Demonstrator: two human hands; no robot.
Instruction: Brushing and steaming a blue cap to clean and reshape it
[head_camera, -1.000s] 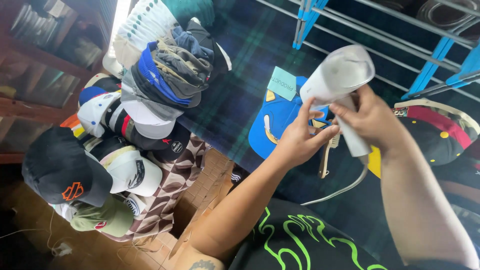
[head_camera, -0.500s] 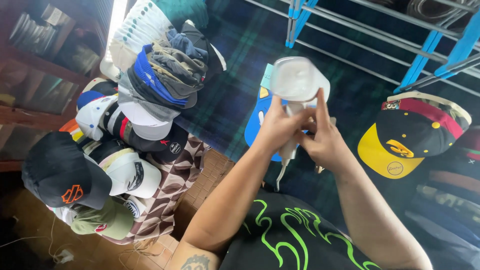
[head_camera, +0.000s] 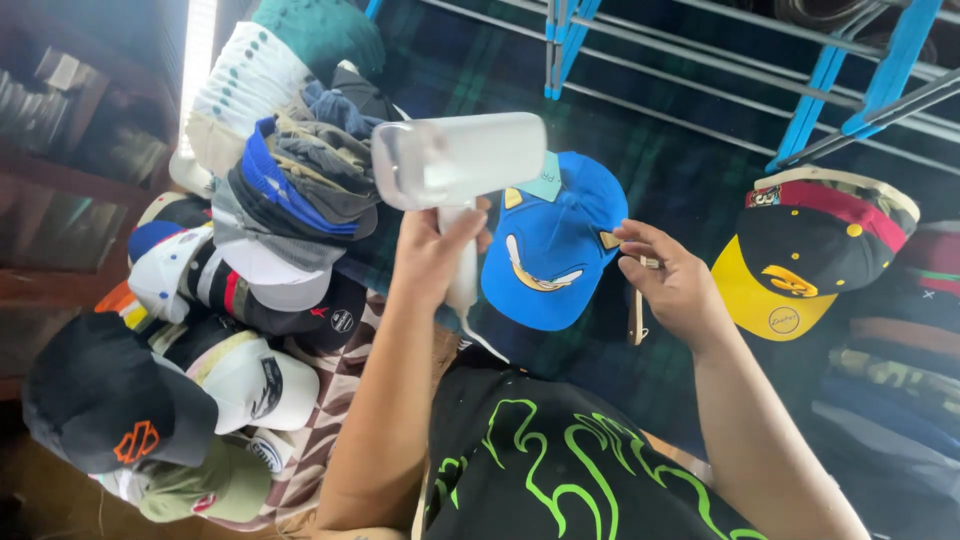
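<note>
Gripping the white steamer (head_camera: 455, 165) by its handle, my left hand (head_camera: 432, 258) is wrapped shut around it, nozzle head raised just left of the blue cap (head_camera: 555, 250). My right hand (head_camera: 672, 285) pinches a thin strap (head_camera: 637, 318) beside the cap's brim. In my judgement, I should keep the head level and near the fabric, fingers away from the outlet, cord slack.

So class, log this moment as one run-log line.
left hand: grips white handheld steamer | right hand: beside blue cap, fingers on a small item, unclear | cap pile: at left
</note>
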